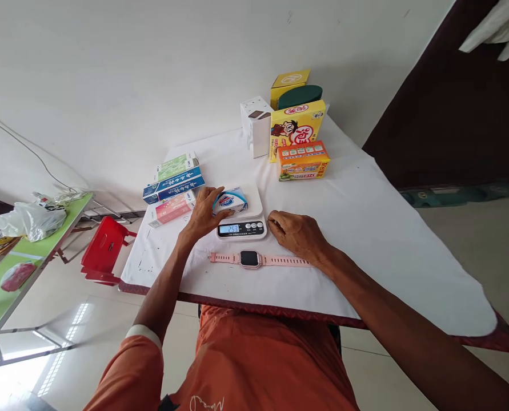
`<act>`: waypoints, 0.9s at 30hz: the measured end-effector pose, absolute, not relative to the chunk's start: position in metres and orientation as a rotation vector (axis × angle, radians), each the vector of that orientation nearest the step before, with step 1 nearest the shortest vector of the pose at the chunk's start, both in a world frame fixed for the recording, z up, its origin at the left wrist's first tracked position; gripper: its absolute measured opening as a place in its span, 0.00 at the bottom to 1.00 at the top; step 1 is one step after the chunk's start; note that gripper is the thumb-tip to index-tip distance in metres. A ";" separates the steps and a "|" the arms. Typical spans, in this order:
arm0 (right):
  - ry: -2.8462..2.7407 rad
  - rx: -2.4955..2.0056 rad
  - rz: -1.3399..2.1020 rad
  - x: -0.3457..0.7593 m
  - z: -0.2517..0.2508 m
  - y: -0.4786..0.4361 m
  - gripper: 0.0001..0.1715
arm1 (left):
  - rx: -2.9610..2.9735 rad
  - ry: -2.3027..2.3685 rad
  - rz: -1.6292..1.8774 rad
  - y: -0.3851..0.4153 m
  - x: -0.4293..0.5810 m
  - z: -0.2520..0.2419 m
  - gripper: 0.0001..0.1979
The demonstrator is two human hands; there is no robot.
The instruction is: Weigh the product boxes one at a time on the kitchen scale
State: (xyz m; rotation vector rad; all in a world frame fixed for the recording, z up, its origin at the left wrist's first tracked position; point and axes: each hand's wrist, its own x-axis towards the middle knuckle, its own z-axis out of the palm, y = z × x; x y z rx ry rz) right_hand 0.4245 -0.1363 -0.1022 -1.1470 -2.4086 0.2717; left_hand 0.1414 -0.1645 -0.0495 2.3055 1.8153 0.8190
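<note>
A small white and blue soap box (230, 201) lies on the white digital scale (255, 201). My left hand (205, 214) grips the box's left end, the thumb at the near side and the fingers at the far side. Digits glow on the scale's lit display. Just right of the scale, my right hand (299, 235) rests on the table with its fingers curled in; nothing shows in them. A pink-strapped watch (249, 259) is stretched out in front of the scale, its right strap end partly behind my right wrist.
Left of the scale lie a pink box (173, 208), blue toothpaste boxes (175, 184) and a green box (177, 165). A white box (256, 128), a yellow box (297, 128) and an orange pack (304, 161) stand at the back. A red chair (107, 248) is left of the white-covered table (357, 228).
</note>
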 end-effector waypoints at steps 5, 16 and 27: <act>-2.409 -1.146 0.258 0.425 -0.106 -0.136 0.18 | 2.241 1.847 0.934 -0.179 0.125 -0.043 0.28; -2.404 -1.149 0.251 0.424 -0.108 -0.134 0.17 | 1.943 2.298 1.026 -0.199 0.014 -0.014 0.27; -2.415 -1.174 0.275 0.424 -0.103 -0.136 0.18 | 2.057 2.370 0.811 -0.198 0.015 -0.021 0.33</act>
